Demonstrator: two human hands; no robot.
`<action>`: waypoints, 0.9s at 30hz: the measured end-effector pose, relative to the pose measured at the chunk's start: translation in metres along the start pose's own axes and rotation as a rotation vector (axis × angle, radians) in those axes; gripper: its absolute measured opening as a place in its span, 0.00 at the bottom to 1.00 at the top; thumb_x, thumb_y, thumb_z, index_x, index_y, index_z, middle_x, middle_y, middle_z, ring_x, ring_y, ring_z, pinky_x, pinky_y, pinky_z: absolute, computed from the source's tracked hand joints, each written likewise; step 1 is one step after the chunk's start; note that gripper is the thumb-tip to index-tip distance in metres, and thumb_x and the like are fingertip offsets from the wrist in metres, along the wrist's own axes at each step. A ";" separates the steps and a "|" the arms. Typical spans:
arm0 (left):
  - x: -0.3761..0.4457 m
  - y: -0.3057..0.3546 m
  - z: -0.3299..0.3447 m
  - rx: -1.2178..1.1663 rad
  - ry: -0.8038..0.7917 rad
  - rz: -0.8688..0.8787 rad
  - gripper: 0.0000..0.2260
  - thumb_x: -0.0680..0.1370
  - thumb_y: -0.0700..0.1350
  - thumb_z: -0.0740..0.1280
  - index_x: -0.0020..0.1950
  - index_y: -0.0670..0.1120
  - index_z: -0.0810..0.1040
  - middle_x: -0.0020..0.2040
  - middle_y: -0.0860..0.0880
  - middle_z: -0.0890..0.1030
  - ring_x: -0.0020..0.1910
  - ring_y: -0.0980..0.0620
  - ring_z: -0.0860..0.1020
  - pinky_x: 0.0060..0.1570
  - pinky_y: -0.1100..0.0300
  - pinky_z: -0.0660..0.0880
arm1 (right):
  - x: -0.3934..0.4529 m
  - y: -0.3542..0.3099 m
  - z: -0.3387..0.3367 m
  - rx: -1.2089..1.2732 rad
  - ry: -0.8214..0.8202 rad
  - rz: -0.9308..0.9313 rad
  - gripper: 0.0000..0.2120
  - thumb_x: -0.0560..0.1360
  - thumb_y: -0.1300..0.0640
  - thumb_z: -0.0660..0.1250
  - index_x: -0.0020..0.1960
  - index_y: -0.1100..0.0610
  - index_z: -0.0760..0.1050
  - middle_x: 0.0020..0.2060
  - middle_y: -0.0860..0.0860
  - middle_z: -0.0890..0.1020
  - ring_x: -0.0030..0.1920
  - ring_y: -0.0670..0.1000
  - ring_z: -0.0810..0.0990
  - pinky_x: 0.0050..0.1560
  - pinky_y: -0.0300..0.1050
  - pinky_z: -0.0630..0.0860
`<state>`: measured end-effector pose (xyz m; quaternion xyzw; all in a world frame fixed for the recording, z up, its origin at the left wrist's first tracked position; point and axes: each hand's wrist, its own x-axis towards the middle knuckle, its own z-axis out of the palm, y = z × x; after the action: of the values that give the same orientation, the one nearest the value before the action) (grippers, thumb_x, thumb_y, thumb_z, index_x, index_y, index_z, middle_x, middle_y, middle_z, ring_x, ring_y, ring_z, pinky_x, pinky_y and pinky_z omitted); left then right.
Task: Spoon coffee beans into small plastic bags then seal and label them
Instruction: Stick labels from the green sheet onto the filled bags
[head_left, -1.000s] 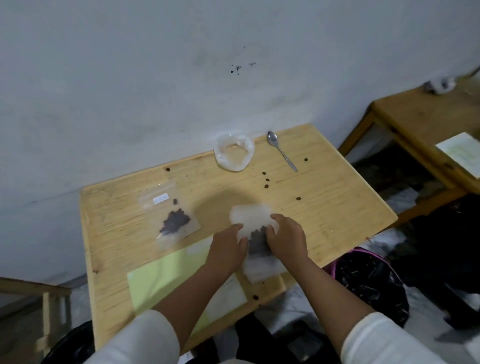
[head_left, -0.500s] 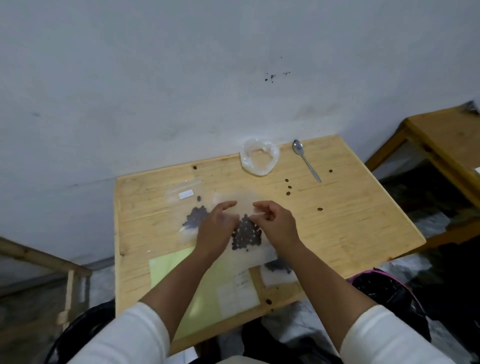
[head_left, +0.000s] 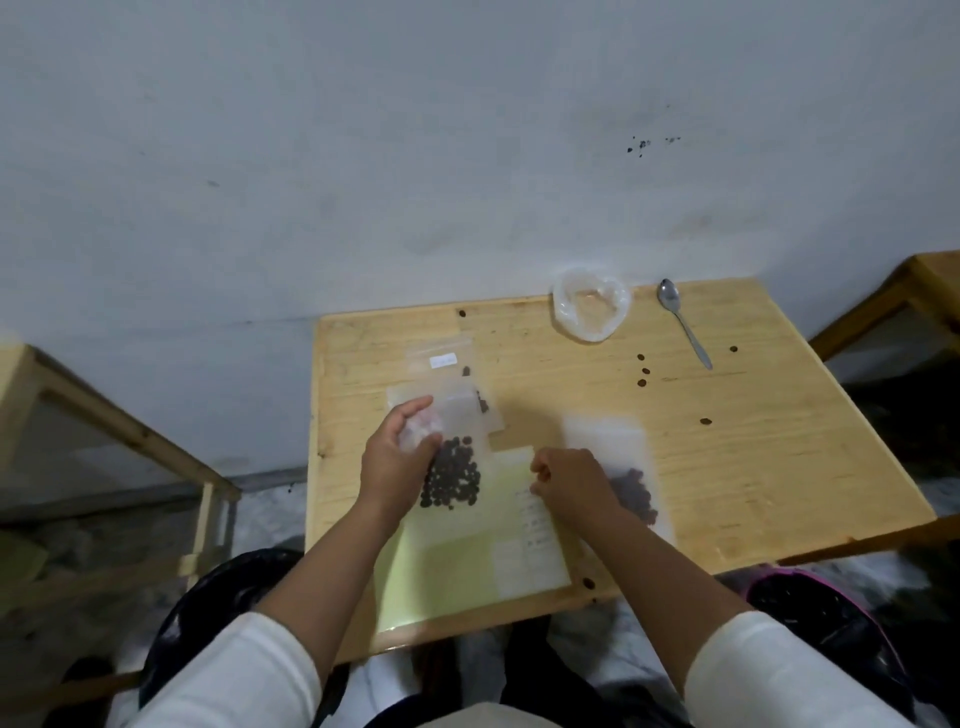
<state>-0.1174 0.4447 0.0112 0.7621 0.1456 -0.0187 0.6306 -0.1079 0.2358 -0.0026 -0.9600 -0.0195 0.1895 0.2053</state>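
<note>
A pale grey-white wall (head_left: 363, 156) is filling the upper half of the view, carrying a small cluster of dark specks (head_left: 644, 145) toward its right side. A light wooden table (head_left: 779, 441) is standing with its far edge against that wall, while other pale wooden furniture is showing at the left edge (head_left: 104, 426) and the right edge (head_left: 914, 280). Below, the floor (head_left: 260, 509) is lying dim and mottled, with black bags (head_left: 218, 587) sitting by the table's near corners.

I see clear bag of dark beans (head_left: 451, 475) lying flat, second filled bag (head_left: 626, 475) right, labelled bag (head_left: 447, 366) behind, spoon (head_left: 681, 322) far right.
</note>
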 end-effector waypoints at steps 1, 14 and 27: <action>-0.002 -0.001 -0.001 -0.013 0.001 -0.006 0.17 0.75 0.37 0.67 0.60 0.55 0.75 0.56 0.57 0.76 0.52 0.61 0.73 0.43 0.78 0.68 | 0.000 0.000 0.003 -0.019 0.004 -0.003 0.09 0.74 0.60 0.67 0.54 0.59 0.77 0.50 0.56 0.81 0.50 0.54 0.78 0.52 0.45 0.75; -0.010 0.010 -0.011 -0.086 0.001 0.019 0.21 0.75 0.36 0.67 0.64 0.56 0.73 0.55 0.62 0.74 0.49 0.72 0.73 0.44 0.75 0.71 | 0.007 -0.073 -0.046 0.384 0.392 -0.207 0.01 0.70 0.62 0.71 0.42 0.59 0.79 0.33 0.46 0.77 0.34 0.44 0.74 0.35 0.24 0.67; -0.009 0.039 -0.013 -0.159 0.005 0.101 0.20 0.74 0.40 0.70 0.59 0.61 0.75 0.59 0.56 0.78 0.54 0.60 0.77 0.49 0.65 0.75 | 0.009 -0.121 -0.053 0.378 0.401 -0.261 0.03 0.70 0.64 0.66 0.39 0.58 0.77 0.26 0.43 0.72 0.29 0.41 0.71 0.31 0.28 0.66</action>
<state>-0.1183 0.4492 0.0535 0.7159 0.1100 0.0267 0.6890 -0.0751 0.3276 0.0875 -0.9123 -0.0661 -0.0315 0.4029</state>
